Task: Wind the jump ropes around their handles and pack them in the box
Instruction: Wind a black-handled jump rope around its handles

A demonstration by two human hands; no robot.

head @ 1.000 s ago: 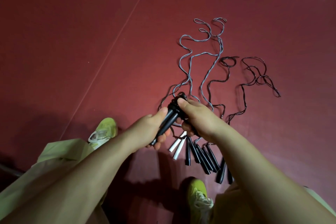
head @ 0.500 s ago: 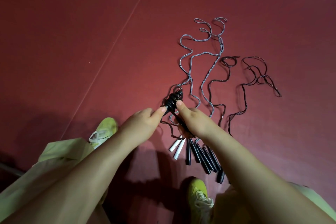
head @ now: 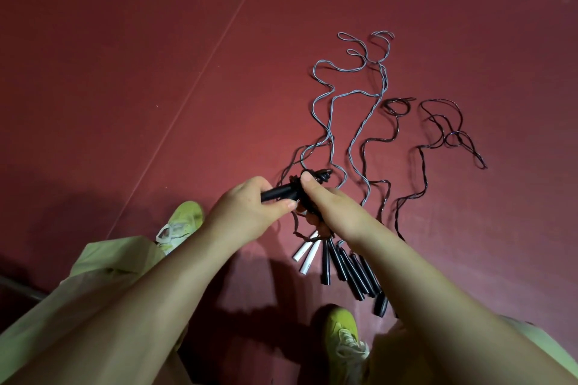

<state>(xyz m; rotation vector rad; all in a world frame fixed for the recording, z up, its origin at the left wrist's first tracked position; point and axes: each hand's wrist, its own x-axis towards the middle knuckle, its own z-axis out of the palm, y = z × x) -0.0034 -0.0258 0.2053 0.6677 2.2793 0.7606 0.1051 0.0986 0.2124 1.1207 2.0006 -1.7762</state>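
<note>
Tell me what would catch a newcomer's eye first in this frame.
Both hands meet at mid-frame: the left hand grips the black handles while the right hand pinches the wound black rope at their far end. Beyond them, a grey rope and dark ropes snake loose over the red floor. Below the hands, white handles and more black ones lie fanned out.

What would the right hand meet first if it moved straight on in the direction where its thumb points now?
Probably the coiled rope end of the black handles that the right hand grips. Past it lie the loose grey rope and the red floor, though depth is unclear.
</note>
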